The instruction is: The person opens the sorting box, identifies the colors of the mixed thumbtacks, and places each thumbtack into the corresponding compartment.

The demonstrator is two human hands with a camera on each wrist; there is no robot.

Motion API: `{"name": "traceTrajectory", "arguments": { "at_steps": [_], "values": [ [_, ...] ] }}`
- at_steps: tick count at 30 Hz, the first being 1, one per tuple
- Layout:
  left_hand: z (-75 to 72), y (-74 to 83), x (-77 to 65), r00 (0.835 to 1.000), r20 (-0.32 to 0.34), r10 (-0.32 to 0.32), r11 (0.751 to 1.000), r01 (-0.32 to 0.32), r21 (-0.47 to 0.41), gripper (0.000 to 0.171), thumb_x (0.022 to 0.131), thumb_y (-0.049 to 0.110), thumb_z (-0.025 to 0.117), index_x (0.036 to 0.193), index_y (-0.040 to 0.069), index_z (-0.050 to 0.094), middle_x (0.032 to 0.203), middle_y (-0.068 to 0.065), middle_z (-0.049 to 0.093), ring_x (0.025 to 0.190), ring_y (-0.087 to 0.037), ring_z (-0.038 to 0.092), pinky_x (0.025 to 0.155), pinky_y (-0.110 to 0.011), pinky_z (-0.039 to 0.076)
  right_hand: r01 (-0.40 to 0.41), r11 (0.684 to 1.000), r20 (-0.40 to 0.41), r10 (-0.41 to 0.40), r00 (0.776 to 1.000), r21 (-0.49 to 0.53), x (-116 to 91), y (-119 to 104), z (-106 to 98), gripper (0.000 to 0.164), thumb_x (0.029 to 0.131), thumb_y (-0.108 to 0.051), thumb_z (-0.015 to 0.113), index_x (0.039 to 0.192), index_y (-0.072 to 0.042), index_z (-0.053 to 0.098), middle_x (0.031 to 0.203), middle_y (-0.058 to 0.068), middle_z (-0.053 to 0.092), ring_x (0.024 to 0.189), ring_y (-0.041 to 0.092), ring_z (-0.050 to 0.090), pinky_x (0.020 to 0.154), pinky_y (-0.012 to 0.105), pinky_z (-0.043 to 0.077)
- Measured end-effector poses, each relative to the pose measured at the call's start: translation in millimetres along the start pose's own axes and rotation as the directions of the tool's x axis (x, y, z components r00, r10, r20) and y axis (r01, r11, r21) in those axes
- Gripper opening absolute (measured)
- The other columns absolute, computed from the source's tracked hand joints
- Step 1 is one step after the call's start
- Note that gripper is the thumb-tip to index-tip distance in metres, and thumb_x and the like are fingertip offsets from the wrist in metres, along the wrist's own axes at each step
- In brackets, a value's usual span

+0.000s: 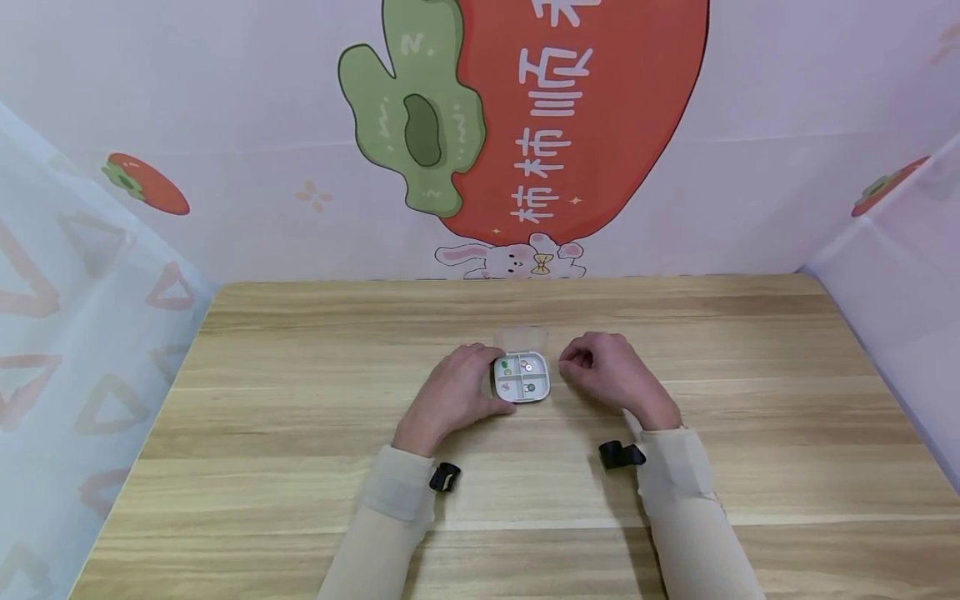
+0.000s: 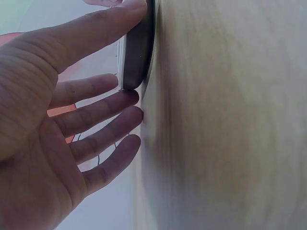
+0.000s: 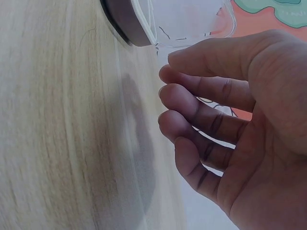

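Note:
A small white pill box (image 1: 522,377) with several compartments lies on the table, its clear lid (image 1: 521,338) swung up at the far side. Inside are little items: a green one, a pink one, ring-like pieces and a dark one. My left hand (image 1: 459,388) holds the box from the left, thumb at its near edge and index finger at the far corner. In the left wrist view, the other fingers spread beside the box's dark side (image 2: 135,60). My right hand (image 1: 609,372) hovers just right of the box, thumb and index tips close together, fingers loosely curled, nothing visible between them.
The wooden table (image 1: 300,500) reaches back to a printed cloth backdrop (image 1: 262,208) with a large red persimmon (image 1: 645,100). Cloth walls stand along the left and right sides. Each wrist carries a small black camera, such as the left one (image 1: 446,477).

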State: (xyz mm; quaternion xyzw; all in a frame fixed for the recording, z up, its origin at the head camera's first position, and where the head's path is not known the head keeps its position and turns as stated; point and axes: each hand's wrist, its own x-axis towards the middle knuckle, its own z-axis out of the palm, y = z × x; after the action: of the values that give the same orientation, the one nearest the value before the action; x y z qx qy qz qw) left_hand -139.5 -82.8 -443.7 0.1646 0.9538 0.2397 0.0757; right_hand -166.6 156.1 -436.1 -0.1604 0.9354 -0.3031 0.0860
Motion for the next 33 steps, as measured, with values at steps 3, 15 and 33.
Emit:
{"name": "traceTrajectory", "arguments": {
  "at_steps": [3,15,33],
  "values": [
    [-1.9,-1.3,-0.6,1.0,-0.004,0.008,1.0,-0.008,0.0,0.075,0.064,0.047,0.078,0.126,0.014,0.052,0.126,-0.001,0.052,0.116,-0.019,0.045,0.101,-0.034,0.03,0.001,1.0,-0.001,-0.001,1.0,0.018,1,0,0,0.011,0.085,-0.024,0.062,0.091,-0.016,0.066,0.08,-0.003,0.057,0.073,0.017,0.051,0.065,0.03,0.045],
    [-10.1,-6.9,-2.3,0.999,-0.05,-0.021,1.0,0.022,0.018,0.071,0.059,0.054,0.078,0.116,0.015,0.06,0.11,0.003,0.057,0.101,-0.014,0.049,0.09,-0.034,0.037,-0.017,0.982,-0.097,0.036,0.995,0.189,6,-1,5,0.029,0.09,-0.033,0.056,0.11,-0.012,0.061,0.097,-0.001,0.059,0.088,0.018,0.053,0.077,0.031,0.045],
    [-1.6,-4.6,1.3,0.999,-0.032,-0.042,0.996,0.044,0.074,0.076,0.06,0.057,0.076,0.12,0.015,0.059,0.109,0.0,0.053,0.096,-0.016,0.046,0.086,-0.035,0.038,-0.081,0.933,-0.026,0.096,0.995,0.349,10,-15,16,0.051,0.089,-0.057,0.045,0.126,-0.022,0.054,0.112,-0.003,0.057,0.099,0.019,0.05,0.086,0.034,0.042]
  ]
}}
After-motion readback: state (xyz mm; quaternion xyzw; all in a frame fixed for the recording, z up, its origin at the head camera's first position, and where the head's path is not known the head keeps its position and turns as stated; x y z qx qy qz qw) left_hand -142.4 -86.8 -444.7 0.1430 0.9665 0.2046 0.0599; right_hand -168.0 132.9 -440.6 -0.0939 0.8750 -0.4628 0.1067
